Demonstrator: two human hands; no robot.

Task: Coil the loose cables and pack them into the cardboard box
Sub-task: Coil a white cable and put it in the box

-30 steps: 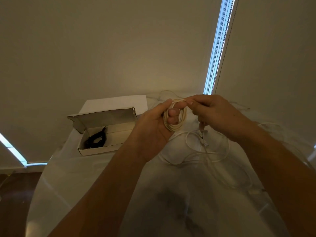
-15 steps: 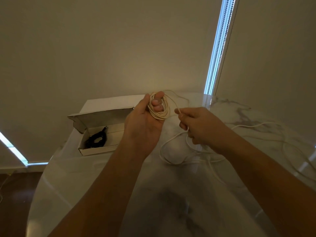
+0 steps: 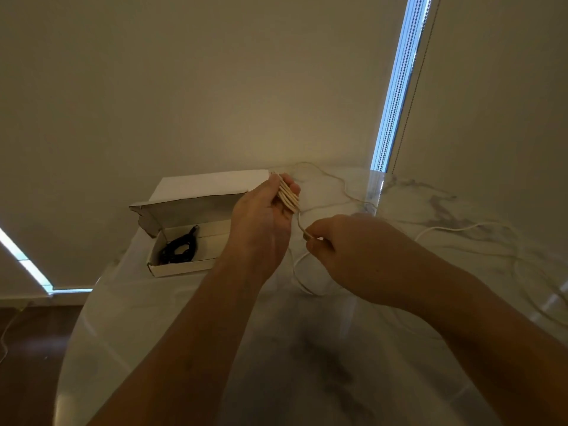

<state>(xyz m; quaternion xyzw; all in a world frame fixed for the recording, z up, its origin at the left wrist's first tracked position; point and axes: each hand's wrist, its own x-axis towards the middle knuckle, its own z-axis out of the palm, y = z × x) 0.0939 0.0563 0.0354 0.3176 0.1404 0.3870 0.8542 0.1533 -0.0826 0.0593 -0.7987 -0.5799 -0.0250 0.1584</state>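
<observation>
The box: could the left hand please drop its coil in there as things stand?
Probably not yet. The box lies open beside the left hand, but the coil trails cable pinched by the right hand.

— What colours near the hands?
— A cream cable [image 3: 289,195] coiled in the left hand [image 3: 261,222]; beyond its wrist, a pale cardboard box [image 3: 184,269] with a black cable [image 3: 178,252] inside.
— Underneath?
— A white surface [image 3: 445,216] veined grey like marble.
</observation>
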